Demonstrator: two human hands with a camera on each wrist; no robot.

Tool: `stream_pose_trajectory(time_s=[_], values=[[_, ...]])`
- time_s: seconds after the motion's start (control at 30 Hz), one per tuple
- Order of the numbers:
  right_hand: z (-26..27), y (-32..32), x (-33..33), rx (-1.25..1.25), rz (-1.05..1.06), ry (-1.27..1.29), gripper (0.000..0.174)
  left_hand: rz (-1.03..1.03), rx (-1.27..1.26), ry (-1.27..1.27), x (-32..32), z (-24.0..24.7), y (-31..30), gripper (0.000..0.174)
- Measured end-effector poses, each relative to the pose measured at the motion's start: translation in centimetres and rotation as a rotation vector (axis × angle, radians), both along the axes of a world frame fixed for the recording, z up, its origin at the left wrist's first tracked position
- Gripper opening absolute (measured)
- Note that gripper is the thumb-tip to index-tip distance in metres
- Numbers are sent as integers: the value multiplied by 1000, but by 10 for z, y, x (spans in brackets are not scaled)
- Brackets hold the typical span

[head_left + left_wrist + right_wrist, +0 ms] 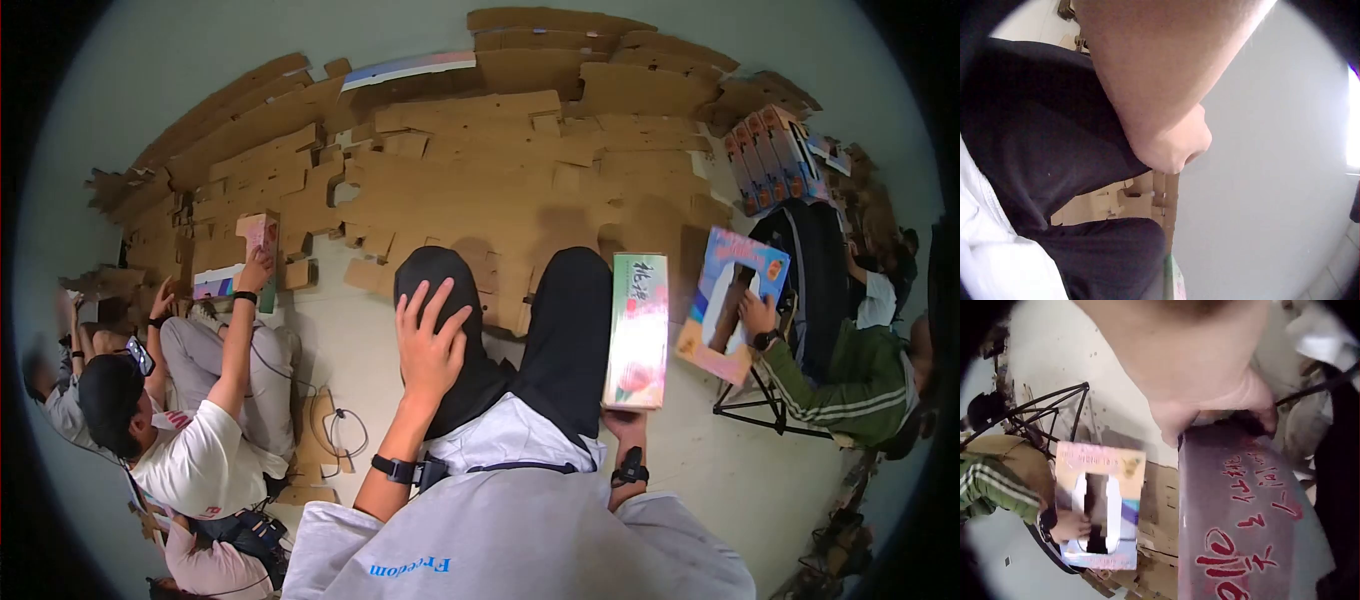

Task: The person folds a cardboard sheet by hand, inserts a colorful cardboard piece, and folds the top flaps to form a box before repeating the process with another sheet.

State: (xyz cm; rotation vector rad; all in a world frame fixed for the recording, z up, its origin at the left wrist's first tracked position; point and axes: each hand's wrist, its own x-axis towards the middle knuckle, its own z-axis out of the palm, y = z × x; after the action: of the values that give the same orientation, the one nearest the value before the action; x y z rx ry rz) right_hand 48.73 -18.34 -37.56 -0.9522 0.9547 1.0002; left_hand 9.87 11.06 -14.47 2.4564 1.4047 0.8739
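Note:
My left hand (430,340) rests on my left knee with its fingers spread, holding nothing. The left wrist view shows only the back of that hand (1175,144) past the forearm. At the right, beside my right thigh, a long printed carton (637,330) shades from green to pink, with dark characters and a peach picture. My right hand (627,430) grips it by its near end and is mostly hidden beneath it in the head view. Seen from the right wrist, fingers and thumb curl over the end of the carton (1235,512), whose side bears red lettering.
On the right, a person in a green sleeve holds a window-cut box (730,300) near a black folding stool (770,405). Several boxes (775,160) stand behind. Another person (190,440) sits left, holding a pink box (260,232). Flattened cardboard (490,190) covers the floor ahead; a cable (345,430) lies left.

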Motion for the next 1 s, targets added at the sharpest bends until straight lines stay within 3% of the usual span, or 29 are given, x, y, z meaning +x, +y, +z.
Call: stream_pose_trajectory(time_s=[0.13,0.23,0.3,0.37,0.53,0.63,0.73,0.8,0.87,0.93,1.0], values=[[-7,-9,-3,-183,-116,128,58,12,-12,6,0,1,-1,34],[-48,-46,23,-96,-318,-4,69,22,-10,10,-3,0,-2,34],[-51,-55,36,-189,-762,159,82,31,-6,6,-5,-1,-1,34],[-21,-48,44,-153,-1072,331,85,30,-7,2,-4,-2,0,35],[-19,6,41,222,-528,-9,50,29,-36,-15,-2,2,1,35],[-3,57,32,362,-85,-166,48,26,-34,-13,0,2,5,36],[-32,109,33,364,274,-237,48,21,-39,-11,4,1,7,36],[-6,143,13,263,803,-563,47,12,-39,-3,6,4,8,36],[22,178,-10,223,1037,-582,47,11,-33,14,6,4,7,37],[27,203,-22,247,966,-296,48,10,-27,40,4,3,6,38],[27,215,-29,260,946,-175,46,9,-29,36,3,4,4,38]])
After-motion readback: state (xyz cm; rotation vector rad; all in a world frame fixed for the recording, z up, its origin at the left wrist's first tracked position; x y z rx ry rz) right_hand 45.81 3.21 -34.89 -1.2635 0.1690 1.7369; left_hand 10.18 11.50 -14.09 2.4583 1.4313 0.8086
